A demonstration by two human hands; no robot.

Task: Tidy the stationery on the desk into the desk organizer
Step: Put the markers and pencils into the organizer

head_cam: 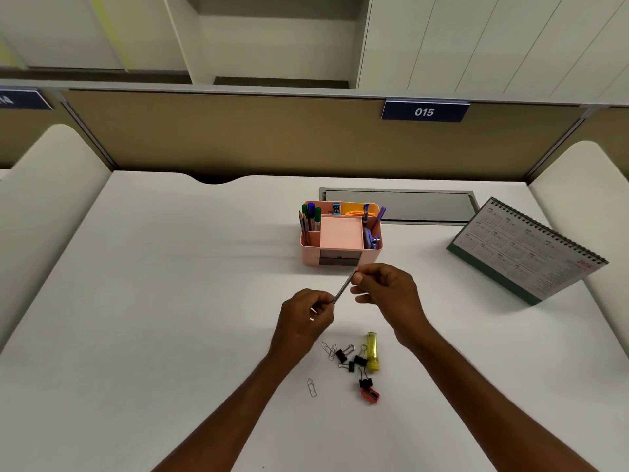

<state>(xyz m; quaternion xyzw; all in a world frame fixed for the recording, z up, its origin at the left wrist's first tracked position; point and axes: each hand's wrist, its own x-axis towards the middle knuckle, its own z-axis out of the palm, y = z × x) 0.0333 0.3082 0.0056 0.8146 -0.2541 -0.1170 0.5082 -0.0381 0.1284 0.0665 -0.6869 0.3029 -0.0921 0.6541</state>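
A pink desk organizer stands mid-desk with pens, pencils, a pink note pad and clips in its compartments. Just in front of it, both hands hold a thin grey pencil slanted above the desk. My left hand pinches its lower end and my right hand pinches its upper end. On the desk near me lie a yellow highlighter, several black binder clips, paper clips, one lone paper clip and a red sharpener.
A desk calendar stands at the right. A grey cable-tray lid is set into the white desk behind the organizer. Partition walls enclose the desk at the back and both sides.
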